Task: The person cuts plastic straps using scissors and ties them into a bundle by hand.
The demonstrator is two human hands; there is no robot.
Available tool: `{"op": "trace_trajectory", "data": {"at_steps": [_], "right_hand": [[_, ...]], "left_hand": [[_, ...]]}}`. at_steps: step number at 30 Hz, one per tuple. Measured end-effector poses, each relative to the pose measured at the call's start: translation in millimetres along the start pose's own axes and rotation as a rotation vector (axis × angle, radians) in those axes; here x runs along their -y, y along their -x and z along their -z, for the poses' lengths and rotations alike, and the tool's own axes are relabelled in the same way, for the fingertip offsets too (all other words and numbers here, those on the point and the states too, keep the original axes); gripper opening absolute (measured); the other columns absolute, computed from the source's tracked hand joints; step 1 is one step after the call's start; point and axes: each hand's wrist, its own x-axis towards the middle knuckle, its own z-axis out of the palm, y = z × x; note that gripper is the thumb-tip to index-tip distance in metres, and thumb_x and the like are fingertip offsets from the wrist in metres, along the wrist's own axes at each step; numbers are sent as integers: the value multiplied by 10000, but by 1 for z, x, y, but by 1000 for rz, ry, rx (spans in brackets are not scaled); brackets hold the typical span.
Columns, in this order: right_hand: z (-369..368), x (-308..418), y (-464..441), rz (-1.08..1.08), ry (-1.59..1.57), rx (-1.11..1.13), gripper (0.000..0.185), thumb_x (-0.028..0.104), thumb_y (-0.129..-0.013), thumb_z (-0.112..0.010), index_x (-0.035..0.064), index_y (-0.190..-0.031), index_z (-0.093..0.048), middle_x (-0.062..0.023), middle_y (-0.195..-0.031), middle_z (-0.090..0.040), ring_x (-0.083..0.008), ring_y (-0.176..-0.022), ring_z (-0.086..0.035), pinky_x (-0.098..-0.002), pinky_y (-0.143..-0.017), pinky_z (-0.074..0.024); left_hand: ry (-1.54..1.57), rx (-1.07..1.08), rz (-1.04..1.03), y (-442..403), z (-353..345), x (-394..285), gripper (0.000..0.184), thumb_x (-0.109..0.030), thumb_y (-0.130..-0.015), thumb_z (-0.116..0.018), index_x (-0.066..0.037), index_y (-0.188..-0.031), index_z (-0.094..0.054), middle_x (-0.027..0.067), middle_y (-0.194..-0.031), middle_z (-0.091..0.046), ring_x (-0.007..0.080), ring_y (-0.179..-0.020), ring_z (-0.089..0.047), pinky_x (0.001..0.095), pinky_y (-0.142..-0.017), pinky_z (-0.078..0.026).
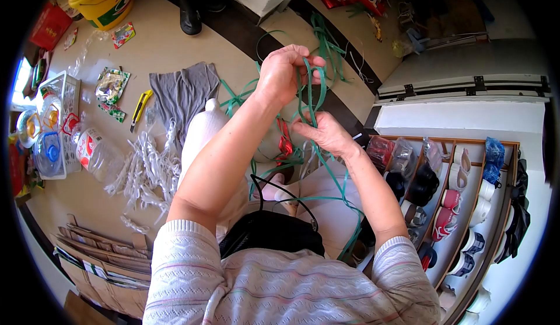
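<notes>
My left hand (284, 74) is raised at the centre, its fingers curled round a loop of green strap (315, 94). Lower and to its right, my right hand (324, 132) pinches the same strap where it hangs down. From there the strap trails over my lap and bends to the right side. More green strap (328, 48) lies tangled on the floor beyond my hands. A red ribbon-like piece (284, 141) shows below and between the hands, partly hidden by strap and arm.
A shoe rack (431, 237) stands at the right. At the left are a yellow knife (140, 109), a grey cloth (181, 88), white cords (149, 167), a bottle (92, 150) and a white basket (70, 115). A yellow bucket (102, 1) and another person's boot (190, 21) are beyond.
</notes>
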Motion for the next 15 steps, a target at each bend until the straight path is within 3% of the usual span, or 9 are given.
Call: {"op": "trace_trajectory", "data": {"at_steps": [4,10,13,15], "right_hand": [[4,7,7,-42,-177,45,291,329,-855,-598,46,-789,-591,66,-596,-440,-30,-530,-363,-194,-479,-278],[13,-3,5,-97,-352,139,274,296,-893,-540,62,-750,-530,58,-544,-385,-38,-440,-324,-195,-413,-249],[16,-13,1,-124,-398,181,276,289,-899,-529,65,-740,-500,45,-542,-379,-46,-434,-323,-197,-405,-244],[16,-13,1,-132,-405,184,281,286,-898,-529,66,-727,-494,35,-544,-380,-53,-436,-326,-199,-404,-244]], "left_hand": [[-61,-4,-34,4,-9,1,181,-5,-758,-398,15,-896,-514,191,-824,-616,262,-745,-594,343,-634,-496],[-49,186,136,8,-8,-1,209,-59,-804,-395,-5,-964,-517,177,-917,-618,281,-867,-603,353,-710,-485],[-153,238,144,9,-12,0,176,-167,-838,-502,-26,-932,-552,138,-889,-631,235,-832,-611,321,-716,-474],[-405,295,57,11,-14,3,213,-225,-818,-577,-31,-904,-568,106,-846,-640,183,-790,-608,295,-694,-472]]}}
